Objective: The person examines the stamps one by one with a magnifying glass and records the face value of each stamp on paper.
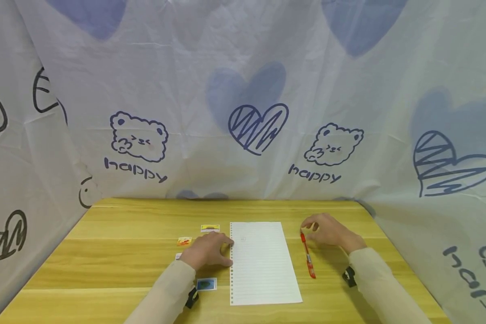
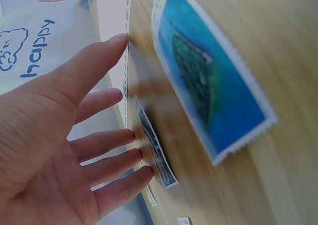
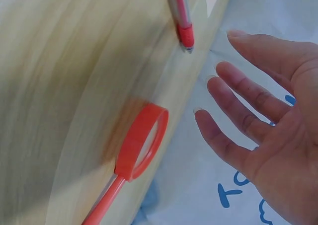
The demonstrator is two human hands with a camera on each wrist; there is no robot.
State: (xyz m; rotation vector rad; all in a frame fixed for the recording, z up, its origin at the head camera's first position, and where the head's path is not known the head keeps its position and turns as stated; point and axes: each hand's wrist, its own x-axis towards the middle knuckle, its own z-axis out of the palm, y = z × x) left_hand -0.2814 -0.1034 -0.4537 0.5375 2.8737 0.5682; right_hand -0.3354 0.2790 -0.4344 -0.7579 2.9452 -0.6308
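Observation:
A lined sheet of loose-leaf paper [image 1: 263,265] with punched holes down its left side lies on the table. My left hand [image 1: 208,249] is at that side, fingers spread and thumb tip by the holes. Near it lie several small stamp-like pictures: a blue one with a green island [image 2: 194,76], a dark one [image 2: 156,150], a yellow one [image 1: 210,227] and an orange one [image 1: 184,241]. Right of the sheet, my right hand [image 1: 328,231] hovers by the end of a red pen [image 1: 308,258]; in the right wrist view its loosely bent fingers hold nothing.
A red magnifying glass [image 3: 141,143] stands out on the wooden table [image 3: 54,86] in the right wrist view; the head view does not show it. Behind the table hangs a pale cloth [image 1: 198,148] printed with hearts and bears, which also closes off both sides.

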